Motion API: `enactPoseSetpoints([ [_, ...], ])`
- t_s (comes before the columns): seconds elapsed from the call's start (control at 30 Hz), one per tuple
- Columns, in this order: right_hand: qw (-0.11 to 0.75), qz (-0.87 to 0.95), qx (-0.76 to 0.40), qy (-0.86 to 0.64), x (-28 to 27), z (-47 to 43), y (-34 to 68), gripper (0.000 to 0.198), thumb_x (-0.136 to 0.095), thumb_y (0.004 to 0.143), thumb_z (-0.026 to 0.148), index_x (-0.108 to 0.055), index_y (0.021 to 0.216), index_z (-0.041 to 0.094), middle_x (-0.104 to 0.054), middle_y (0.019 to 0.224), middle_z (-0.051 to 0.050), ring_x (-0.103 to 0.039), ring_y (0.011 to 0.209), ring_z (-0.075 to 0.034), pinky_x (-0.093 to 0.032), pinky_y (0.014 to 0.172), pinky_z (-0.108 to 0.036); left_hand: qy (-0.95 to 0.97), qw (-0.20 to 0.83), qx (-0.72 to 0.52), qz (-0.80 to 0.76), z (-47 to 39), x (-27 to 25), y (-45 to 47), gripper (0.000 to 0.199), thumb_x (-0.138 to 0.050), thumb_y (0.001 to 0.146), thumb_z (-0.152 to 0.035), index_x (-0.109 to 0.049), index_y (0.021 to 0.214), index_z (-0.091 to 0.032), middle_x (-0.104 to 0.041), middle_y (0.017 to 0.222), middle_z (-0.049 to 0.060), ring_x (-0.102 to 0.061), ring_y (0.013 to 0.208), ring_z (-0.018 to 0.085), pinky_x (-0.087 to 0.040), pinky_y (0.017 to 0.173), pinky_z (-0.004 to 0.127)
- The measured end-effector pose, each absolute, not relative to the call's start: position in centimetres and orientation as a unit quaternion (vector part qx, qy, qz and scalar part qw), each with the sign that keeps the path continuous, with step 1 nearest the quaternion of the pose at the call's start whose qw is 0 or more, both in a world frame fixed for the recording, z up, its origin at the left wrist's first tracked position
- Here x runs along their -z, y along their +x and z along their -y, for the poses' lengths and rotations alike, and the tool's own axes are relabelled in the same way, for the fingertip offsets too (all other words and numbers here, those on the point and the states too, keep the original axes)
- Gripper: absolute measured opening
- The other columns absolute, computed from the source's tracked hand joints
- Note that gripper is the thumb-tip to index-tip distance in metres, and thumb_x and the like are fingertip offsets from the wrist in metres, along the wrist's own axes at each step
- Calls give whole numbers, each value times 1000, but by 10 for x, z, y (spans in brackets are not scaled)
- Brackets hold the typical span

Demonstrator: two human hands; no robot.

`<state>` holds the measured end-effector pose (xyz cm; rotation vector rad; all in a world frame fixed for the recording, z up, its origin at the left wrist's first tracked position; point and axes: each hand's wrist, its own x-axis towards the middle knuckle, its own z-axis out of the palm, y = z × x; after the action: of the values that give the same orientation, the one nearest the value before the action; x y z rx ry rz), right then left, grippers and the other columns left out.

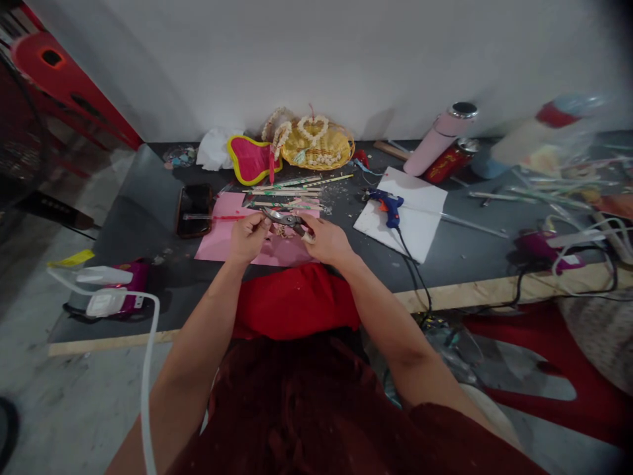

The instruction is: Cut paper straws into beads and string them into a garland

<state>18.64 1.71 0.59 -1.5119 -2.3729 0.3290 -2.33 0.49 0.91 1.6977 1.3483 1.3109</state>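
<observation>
My right hand (329,239) is wrapped round the handles of a pair of pruning shears (287,220), whose metal jaws point left. Close by those jaws, my left hand (248,236) is closed in a pinch. From its fingers a thin stick with a red part (225,217) runs left across the phone (194,210); the end inside the fingers is hidden. Below both hands lies a pink sheet (212,241) with small cut bits on it. Several paper-wrapped chopsticks (289,192) lie just beyond the shears.
A yellow basket (341,158) with beaded hearts stands by the wall. Right of my hands, a blue glue gun (390,206) rests on a white board (425,231). Beyond are a pink flask (440,138) and a red can (452,160). A white cable (148,356) hangs over the front left edge.
</observation>
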Motion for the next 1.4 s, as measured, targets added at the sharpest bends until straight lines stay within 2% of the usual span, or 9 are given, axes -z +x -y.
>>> enactPoseSetpoints([
  [0.23, 155, 825, -116, -531, -3, -18, 186, 52, -49, 86, 38, -44, 137, 28, -67, 103, -7, -62, 88, -24, -46, 73, -32, 637, 307, -497, -503, -6, -9, -22, 24, -54, 85, -27, -63, 65, -16, -59, 57, 0, -49, 50, 8, -38, 49, 21],
  [0.4, 163, 823, -143, -525, -2, -19, 187, 56, -52, 83, 34, -43, 138, 27, -65, 107, -8, -61, 89, -23, -45, 74, -32, 646, 296, -495, -500, -5, -10, -21, 25, -52, 87, -27, -63, 67, -16, -61, 60, 0, -52, 53, 8, -40, 51, 20],
  [0.57, 181, 818, -167, -519, -1, -21, 189, 56, -51, 83, 35, -43, 138, 25, -65, 111, -9, -60, 89, -23, -46, 77, -33, 632, 290, -513, -503, -7, -7, -21, 18, -55, 86, -30, -65, 80, -17, -66, 67, 1, -53, 54, 8, -41, 50, 19],
  [0.73, 160, 825, -162, -518, -2, -20, 188, 60, -52, 84, 38, -38, 141, 25, -62, 119, -10, -58, 101, -26, -46, 83, -36, 634, 260, -515, -515, -10, -1, -23, 21, -57, 85, -28, -64, 68, -16, -63, 61, 0, -48, 50, 7, -37, 48, 19],
  [0.9, 150, 836, -122, -513, -5, -19, 191, 58, -49, 87, 37, -37, 141, 23, -62, 118, -11, -55, 107, -28, -44, 86, -37, 634, 275, -501, -521, -9, -2, -23, 26, -55, 85, -24, -63, 62, -15, -57, 53, -2, -45, 46, 6, -33, 46, 19],
  [1.4, 152, 831, -109, -524, -7, -15, 185, 52, -46, 89, 41, -42, 139, 27, -67, 106, -8, -62, 91, -24, -44, 75, -32, 610, 319, -538, -486, -9, -1, -27, 29, -57, 86, -33, -62, 63, -16, -57, 56, 0, -45, 51, 8, -34, 50, 21],
])
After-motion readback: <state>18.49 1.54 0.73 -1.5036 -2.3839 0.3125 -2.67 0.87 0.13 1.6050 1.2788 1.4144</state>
